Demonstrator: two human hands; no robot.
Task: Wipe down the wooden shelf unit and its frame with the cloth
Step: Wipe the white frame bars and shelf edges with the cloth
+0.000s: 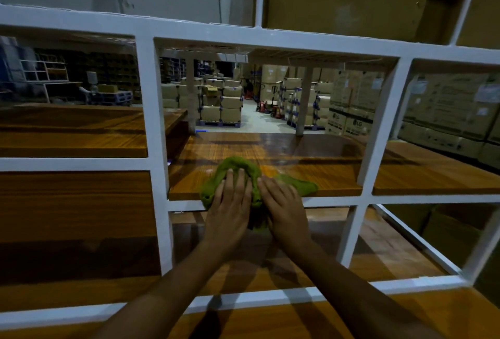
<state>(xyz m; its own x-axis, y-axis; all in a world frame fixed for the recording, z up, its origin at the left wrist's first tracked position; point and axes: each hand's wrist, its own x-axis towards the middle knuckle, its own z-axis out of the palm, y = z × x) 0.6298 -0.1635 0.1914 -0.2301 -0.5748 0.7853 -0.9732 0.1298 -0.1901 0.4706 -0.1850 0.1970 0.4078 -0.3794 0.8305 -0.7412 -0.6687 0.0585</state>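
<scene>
Our grip: left hand (230,203) and right hand (284,203) pressed flat, fingers spread, on the green cloth (243,169) at the middle wooden shelf's (311,176) front edge; we're mid-wipe, and next comes a push deeper, then the white frame (151,122).

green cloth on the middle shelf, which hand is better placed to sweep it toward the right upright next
Probably the right hand: it lies flat on the green cloth's right side, nearer the white upright. The left hand presses the left part.

Crumpled green cloth (238,169): near part hidden under both hands.
Forearms: cut off by bottom edge.
Distant cardboard cartons (221,106): labels unreadable.
</scene>
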